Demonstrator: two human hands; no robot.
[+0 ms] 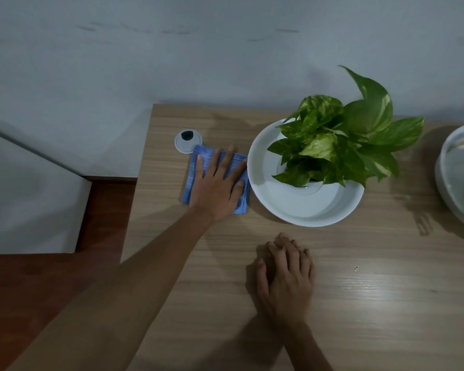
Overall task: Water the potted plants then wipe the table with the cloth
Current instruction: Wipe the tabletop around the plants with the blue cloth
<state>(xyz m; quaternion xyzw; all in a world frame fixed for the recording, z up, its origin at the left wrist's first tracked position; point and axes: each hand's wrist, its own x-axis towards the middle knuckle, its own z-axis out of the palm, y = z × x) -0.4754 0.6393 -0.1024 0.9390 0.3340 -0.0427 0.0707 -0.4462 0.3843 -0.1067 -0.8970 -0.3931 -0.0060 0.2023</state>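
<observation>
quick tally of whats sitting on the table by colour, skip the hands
White: 3 - round white planter dish, white bowl at the right edge, round white cable grommet
Blue: 1 - folded blue cloth
Green: 1 - leafy green plant
Total: 5

two hands [217,188], one cloth [192,180], two pots [303,207]

cloth [217,179]: blue, folded, flat on table [359,290], centre-left of frame, touching plant dish | plant [340,140]: green variegated leaves, upright in white dish, centre-right | second pot [458,172]: white, cut by right edge
</observation>
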